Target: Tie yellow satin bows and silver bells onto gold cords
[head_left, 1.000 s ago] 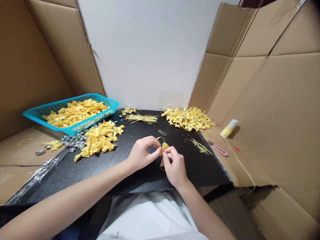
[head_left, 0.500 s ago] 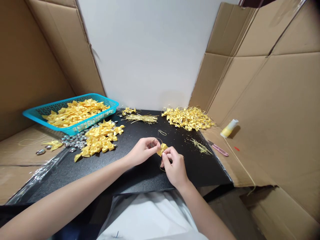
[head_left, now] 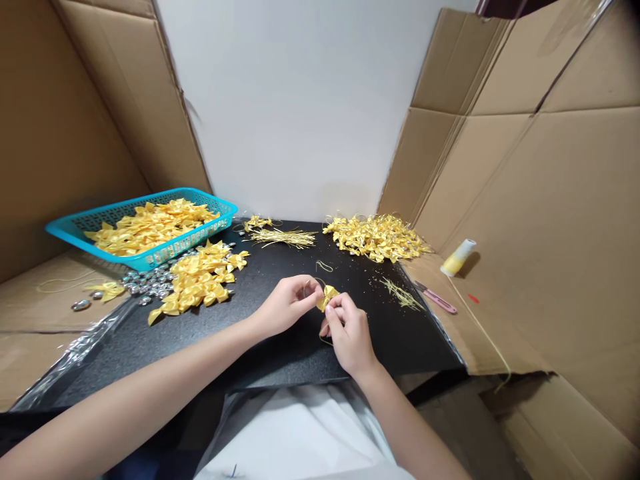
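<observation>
Between my two hands, above the black tabletop, is a yellow ribbon bow with a thin gold cord looping from it. My left hand is closed in a pinch at the bow's left side, and a loop of the cord arcs over its fingers. My right hand pinches the bow's lower right edge, with more cord hanging below its fingers. The fingertips hide part of the bow. Beyond the hands lies a short bent piece of cord.
A blue basket of yellow bows stands left, near loose bows and silver beads. Gold cords and a heap of corded bows lie behind. Cord scraps, a pink cutter and a thread spool are right.
The bow has turned slightly between my fingers and shows more of its upper right side. Both hands stay in nearly the same place.
</observation>
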`<state>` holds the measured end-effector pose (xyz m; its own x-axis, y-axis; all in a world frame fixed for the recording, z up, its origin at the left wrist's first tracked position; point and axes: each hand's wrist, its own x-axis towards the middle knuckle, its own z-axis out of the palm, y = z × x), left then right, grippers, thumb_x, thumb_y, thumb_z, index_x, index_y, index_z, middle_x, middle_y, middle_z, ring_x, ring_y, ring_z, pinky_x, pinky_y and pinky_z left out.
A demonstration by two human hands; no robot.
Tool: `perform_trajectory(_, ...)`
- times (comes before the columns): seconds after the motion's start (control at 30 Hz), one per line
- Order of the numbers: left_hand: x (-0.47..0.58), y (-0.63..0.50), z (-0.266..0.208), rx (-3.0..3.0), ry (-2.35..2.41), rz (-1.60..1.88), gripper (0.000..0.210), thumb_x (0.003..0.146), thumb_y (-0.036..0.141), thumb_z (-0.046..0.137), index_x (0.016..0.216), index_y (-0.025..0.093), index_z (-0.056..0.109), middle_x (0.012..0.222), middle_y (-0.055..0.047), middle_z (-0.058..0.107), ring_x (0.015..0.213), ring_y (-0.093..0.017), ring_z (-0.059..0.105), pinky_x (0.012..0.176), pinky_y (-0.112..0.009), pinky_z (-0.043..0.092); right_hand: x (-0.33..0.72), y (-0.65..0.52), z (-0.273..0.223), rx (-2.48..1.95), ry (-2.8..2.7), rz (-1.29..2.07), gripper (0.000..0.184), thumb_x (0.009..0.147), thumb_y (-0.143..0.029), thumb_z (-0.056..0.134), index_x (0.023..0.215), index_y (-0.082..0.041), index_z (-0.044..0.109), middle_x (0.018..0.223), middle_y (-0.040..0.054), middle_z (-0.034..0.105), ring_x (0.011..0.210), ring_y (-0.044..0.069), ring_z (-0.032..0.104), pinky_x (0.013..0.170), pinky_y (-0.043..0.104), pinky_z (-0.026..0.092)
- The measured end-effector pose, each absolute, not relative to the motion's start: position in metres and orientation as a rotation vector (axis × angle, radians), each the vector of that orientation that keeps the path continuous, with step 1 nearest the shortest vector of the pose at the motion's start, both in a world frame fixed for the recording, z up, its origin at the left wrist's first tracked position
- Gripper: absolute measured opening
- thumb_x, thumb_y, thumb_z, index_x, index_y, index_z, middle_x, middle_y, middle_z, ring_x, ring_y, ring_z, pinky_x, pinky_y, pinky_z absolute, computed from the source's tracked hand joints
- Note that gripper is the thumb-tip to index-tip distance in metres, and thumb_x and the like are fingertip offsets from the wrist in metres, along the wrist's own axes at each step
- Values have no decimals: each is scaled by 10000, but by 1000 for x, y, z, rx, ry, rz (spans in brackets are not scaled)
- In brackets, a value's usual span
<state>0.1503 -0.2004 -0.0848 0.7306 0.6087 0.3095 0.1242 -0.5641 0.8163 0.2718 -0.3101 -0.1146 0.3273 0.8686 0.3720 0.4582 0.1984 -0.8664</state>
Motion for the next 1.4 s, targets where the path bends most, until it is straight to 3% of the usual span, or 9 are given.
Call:
perform_trajectory(0.4,151,-210,-88,2424,575,1036,166,861,227,524,710,170,562,680,9,590,615,-108,518,608,-215,405,272,-308,-114,-1443,-1277,455,123,923,-280,425,820,-212,439,534,-13,640,469,145,619,513,215,448)
perform_trajectory(1.4,156,-219,-96,2088,715,1053,215,830,325,575,717,160,652,684,-4,657,606,-114,521,587,-228,413,270,-306,-115,-1454,-1279,412,122,934,-276,404,826,-222,419,576,2,675,510,160,648,532,229,468)
